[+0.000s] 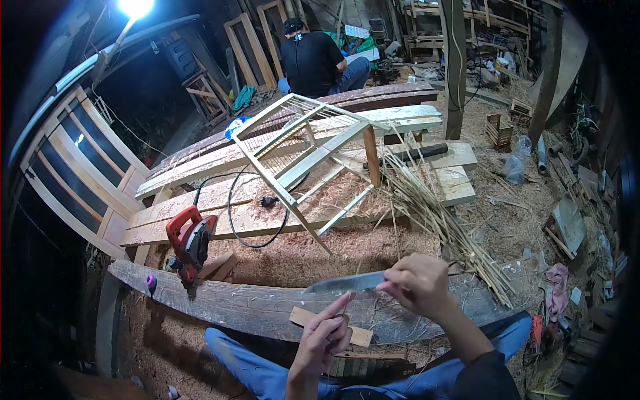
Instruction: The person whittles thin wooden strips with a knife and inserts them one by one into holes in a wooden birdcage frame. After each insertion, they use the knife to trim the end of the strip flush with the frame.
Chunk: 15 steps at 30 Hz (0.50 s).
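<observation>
My right hand [421,283] grips a knife [347,283], its broad grey blade pointing left over the plank. Just below the blade is my left hand [325,340], index finger reaching up near the edge and the other fingers curled in. Whatever the left fingers pinch is too thin to make out. A small wooden board [331,326] lies under the hands, against the long weathered plank [253,301]. Beyond the knife, a bundle of thin bamboo strips [440,223] slants across the boards. A slatted wooden frame [313,157] with thin rods rests tilted beside it.
A red electric planer [190,240] with a black cable stands at left, near a purple roll [151,282]. Pale planks [180,220] cross the middle over wood shavings. Another person [317,63] sits at the back. A post [453,73] rises behind the bamboo.
</observation>
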{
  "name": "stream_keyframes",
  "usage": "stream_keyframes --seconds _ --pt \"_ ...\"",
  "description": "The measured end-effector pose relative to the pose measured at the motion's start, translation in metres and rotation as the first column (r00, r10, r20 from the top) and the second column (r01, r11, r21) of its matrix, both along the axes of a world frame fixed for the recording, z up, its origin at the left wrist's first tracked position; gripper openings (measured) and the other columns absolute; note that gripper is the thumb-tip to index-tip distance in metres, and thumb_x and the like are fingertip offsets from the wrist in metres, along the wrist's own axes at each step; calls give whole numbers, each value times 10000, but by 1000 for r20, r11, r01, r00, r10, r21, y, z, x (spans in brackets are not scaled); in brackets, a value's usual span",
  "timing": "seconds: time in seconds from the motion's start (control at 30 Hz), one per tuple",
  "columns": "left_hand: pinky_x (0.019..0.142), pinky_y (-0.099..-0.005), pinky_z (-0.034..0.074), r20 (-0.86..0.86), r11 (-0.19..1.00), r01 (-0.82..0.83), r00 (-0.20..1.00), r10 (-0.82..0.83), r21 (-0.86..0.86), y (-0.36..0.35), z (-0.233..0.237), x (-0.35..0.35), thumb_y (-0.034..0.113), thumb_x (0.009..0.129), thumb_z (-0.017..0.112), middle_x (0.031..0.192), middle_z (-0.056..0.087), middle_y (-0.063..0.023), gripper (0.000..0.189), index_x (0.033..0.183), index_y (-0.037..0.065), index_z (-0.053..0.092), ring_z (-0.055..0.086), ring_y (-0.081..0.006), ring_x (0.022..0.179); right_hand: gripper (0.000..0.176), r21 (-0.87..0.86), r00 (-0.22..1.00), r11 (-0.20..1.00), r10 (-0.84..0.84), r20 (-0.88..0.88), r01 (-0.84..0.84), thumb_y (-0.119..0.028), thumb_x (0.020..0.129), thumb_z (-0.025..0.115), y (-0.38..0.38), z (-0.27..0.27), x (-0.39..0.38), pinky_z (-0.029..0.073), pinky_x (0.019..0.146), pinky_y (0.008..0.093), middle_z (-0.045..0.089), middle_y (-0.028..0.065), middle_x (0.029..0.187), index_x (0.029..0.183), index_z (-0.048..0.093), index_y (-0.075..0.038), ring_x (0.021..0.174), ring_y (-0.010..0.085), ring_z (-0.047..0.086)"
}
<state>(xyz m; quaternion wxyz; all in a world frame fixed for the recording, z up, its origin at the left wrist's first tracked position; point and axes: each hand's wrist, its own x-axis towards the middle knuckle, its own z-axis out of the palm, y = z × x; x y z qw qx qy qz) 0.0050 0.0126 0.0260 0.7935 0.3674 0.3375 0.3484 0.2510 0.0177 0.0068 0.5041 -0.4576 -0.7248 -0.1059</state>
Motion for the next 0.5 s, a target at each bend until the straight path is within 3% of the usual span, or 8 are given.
stream_keyframes --seconds 0.07,0.2,0.27,0.4,0.47,0.5 --pt "453 -229 238 11 1000 25 1000 -25 10 -2 6 3 110 1007 475 663 295 52 470 1459 -9 522 286 -68 525 224 -3 1000 1000 -25 -4 25 -336 847 817 -1 3 3 439 494 318 643 -7 732 839 698 -146 579 164 606" --pt "457 -231 242 14 1000 -6 1000 6 -3 -4 0 9 115 1013 461 665 287 50 469 1464 0 519 288 -69 528 230 -10 996 997 79 38 -79 -340 841 820 -4 2 -9 431 498 314 626 -20 722 843 698 -145 587 155 590" --pt "462 -236 243 -90 998 -39 995 36 -39 -3 9 14 114 1011 460 667 280 48 472 1467 7 520 285 -70 531 234 -28 988 990 137 70 -135 -344 836 823 -6 5 -13 428 499 313 620 -26 718 843 699 -146 592 152 584" --pt "463 -238 240 -76 997 -59 996 55 -55 -2 12 12 108 1005 464 670 274 52 470 1460 -5 507 280 -70 530 249 -7 994 995 96 49 -96 -367 825 827 -3 2 -8 420 494 301 616 -31 716 844 694 -157 591 144 580" --pt "462 -236 237 -14 1000 -19 1000 20 21 0 4 7 107 1000 472 670 278 55 471 1457 -8 484 273 -69 523 306 41 999 999 15 30 -17 -346 806 851 -1 -3 -3 412 482 321 664 1 742 936 659 -146 572 165 599" --pt "462 -236 237 -13 1000 -17 1000 17 22 0 4 7 107 1000 472 670 278 55 471 1457 -8 484 273 -69 523 252 42 999 999 -25 22 24 -355 835 826 -1 4 -1 422 475 303 641 -21 731 837 676 -153 576 145 588"
